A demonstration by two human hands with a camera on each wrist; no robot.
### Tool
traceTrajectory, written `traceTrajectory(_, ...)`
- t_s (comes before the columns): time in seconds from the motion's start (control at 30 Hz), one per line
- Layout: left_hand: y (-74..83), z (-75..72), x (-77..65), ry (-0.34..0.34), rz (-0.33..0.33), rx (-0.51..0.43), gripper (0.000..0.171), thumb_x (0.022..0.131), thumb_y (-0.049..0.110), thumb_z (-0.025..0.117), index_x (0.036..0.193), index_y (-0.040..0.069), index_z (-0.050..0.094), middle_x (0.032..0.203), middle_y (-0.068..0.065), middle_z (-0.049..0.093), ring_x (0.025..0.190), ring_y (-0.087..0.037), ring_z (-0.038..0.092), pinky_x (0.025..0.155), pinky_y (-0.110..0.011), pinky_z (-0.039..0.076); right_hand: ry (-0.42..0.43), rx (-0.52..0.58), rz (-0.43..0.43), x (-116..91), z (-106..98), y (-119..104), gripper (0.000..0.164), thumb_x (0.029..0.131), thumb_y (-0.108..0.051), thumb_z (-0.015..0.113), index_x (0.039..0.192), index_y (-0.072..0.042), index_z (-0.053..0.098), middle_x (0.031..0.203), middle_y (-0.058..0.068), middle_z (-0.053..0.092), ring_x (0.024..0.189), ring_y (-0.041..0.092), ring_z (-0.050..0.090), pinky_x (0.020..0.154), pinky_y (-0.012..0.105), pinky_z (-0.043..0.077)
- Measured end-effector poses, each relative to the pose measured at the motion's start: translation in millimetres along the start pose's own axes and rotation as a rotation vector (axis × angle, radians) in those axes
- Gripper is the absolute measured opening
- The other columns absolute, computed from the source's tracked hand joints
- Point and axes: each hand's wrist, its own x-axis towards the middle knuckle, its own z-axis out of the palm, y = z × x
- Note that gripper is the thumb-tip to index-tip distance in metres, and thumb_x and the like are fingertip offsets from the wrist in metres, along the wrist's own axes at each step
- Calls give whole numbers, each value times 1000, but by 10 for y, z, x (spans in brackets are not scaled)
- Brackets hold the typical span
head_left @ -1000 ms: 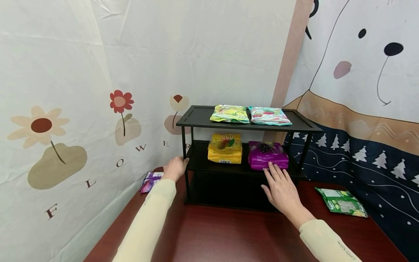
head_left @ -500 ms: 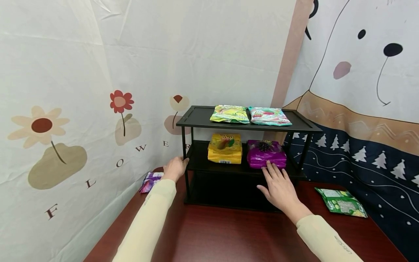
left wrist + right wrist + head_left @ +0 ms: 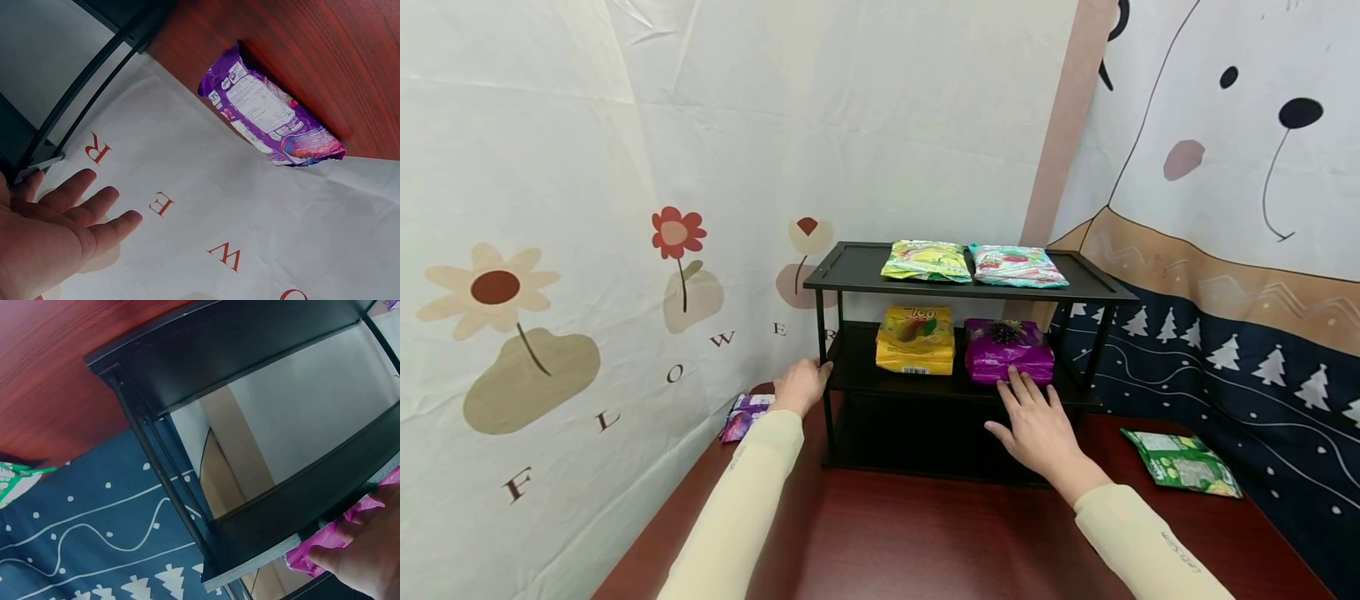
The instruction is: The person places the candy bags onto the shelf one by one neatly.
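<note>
A black three-tier shelf rack (image 3: 880,290) stands on the table. My left hand (image 3: 801,386) holds its middle tier at the left post, thumb and forefinger at the edge; in the left wrist view the other fingers of this hand (image 3: 62,231) stick out loosely. On the middle tier lie a yellow mango candy bag (image 3: 915,342) and, to its right, a purple candy bag (image 3: 1006,348). My right hand (image 3: 1037,425) rests straight fingertips on the front of the purple bag, thumb spread aside. In the right wrist view, my hand (image 3: 375,550) partly covers the pink-purple bag (image 3: 312,550).
Two bags lie on the top tier: a yellow-green one (image 3: 927,261) and a teal-and-white one (image 3: 1017,266). A green bag (image 3: 1184,463) lies on the table (image 3: 925,542) at right. A purple bag (image 3: 269,112) lies left of the rack by the wall cloth (image 3: 187,250).
The purple bag on the middle tier has shifted slightly left and back, with my right hand moving left against it. My left hand stays at the rack's post.
</note>
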Motion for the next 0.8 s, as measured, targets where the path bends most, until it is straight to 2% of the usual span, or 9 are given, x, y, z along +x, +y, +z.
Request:
traceTrajectory(0.6,1,9,18,0,0,9,46,107,34,42,140,5,56,135,-21,59,124,-46,52,103,-70,26,-81,60,22,65,-78,29,75,96,-50,60,150,-2,42,159,23,25,143,43,29,109,69,20)
traceTrajectory(0.67,-6,13,23,-2,-1,11,47,107,34,42,141,4,55,135,-22,58,124,-46,51,104,-70,26,-57,65,17,71,-97,28,73,96,-49,61,149,-2,43,156,23,32,142,42,32,109,69,20)
traceTrajectory(0.8,-14,9,18,-6,-4,9,47,107,33,42,141,3,54,137,-22,56,125,-46,51,104,-69,26,59,86,7,67,-118,24,65,96,-44,62,145,-2,50,144,21,51,135,39,43,110,65,24)
